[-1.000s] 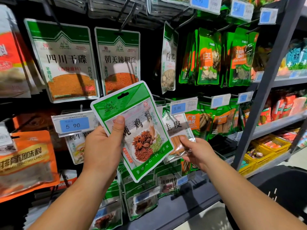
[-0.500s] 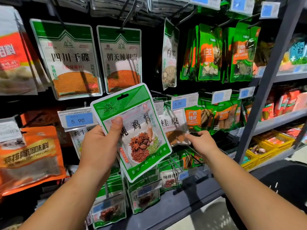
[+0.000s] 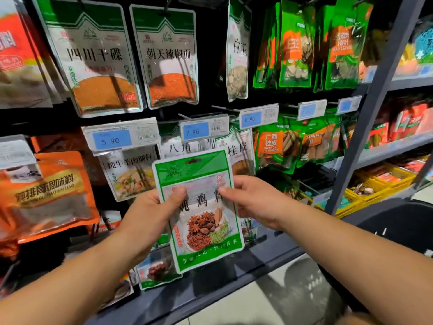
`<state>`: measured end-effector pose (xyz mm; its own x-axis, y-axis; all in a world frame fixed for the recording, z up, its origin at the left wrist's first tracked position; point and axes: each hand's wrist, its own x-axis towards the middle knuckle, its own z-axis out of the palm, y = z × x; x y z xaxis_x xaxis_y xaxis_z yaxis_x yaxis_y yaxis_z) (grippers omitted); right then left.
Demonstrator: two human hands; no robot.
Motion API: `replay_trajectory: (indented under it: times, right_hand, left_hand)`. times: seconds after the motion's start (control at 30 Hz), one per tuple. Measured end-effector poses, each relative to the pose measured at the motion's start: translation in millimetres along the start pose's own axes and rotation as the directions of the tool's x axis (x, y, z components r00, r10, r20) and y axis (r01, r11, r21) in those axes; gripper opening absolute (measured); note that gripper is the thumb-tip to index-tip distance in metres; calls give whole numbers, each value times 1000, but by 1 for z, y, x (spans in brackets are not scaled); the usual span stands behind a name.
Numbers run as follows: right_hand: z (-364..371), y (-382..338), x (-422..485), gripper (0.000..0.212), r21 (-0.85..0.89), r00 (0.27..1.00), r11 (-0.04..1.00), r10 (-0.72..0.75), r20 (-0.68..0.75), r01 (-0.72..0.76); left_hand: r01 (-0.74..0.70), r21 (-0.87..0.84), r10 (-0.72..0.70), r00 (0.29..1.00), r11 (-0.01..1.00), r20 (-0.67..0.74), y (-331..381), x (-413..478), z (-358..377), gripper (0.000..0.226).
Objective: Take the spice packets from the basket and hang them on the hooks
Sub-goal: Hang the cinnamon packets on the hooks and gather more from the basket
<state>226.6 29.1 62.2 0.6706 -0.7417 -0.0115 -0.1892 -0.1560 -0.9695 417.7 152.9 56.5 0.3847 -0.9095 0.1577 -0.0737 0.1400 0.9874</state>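
A green and white spice packet [image 3: 201, 221], printed with star anise and seeds, stands upright in front of the middle row of hooks. My left hand [image 3: 150, 214] grips its left edge with the thumb across the front. My right hand [image 3: 253, 200] pinches its right edge, thumb on the front. The packet's hang hole is near its top, below the 7.90 price tag [image 3: 196, 130]. A black basket [image 3: 403, 228] sits low at the right, its inside hidden.
Hooks carry rows of hanging packets: large green-topped chilli powder packets [image 3: 93, 59] above, green cinnamon packets [image 3: 276, 146] right, orange packets [image 3: 46, 193] left. A grey shelf upright [image 3: 365, 118] runs diagonally at the right. A dark shelf edge [image 3: 210, 292] lies below the hands.
My right hand let go of the cinnamon packet on the rack and came across to the spice packet's right edge. The packet moved right and down and now stands more upright.
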Motion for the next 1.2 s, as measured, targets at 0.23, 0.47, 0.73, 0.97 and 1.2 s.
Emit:
replay_trajectory:
  times: [0.23, 0.47, 0.73, 0.97, 1.2]
  right_hand:
    - [1, 41, -9, 15, -9, 991, 994, 108, 82, -108]
    - [2, 114, -14, 32, -81, 935, 940, 338, 111, -330]
    - [16, 168, -24, 19, -56, 883, 891, 454, 116, -451]
    - [28, 216, -23, 19, -125, 842, 838, 538, 29, -531]
    - [31, 226, 4, 59, -117, 898, 890, 435, -70, -441]
  left_hand:
    - [167, -76, -164, 986, 983, 39, -47, -15, 9, 29]
    - [287, -76, -287, 958, 955, 20, -134, -33, 13, 92]
    - [425, -34, -424, 905, 905, 31, -178, -51, 25, 33]
    - [526, 9, -526, 851, 851, 2, -218, -54, 26, 24]
    - [519, -2, -519, 854, 855, -36, -235, -34, 23, 34]
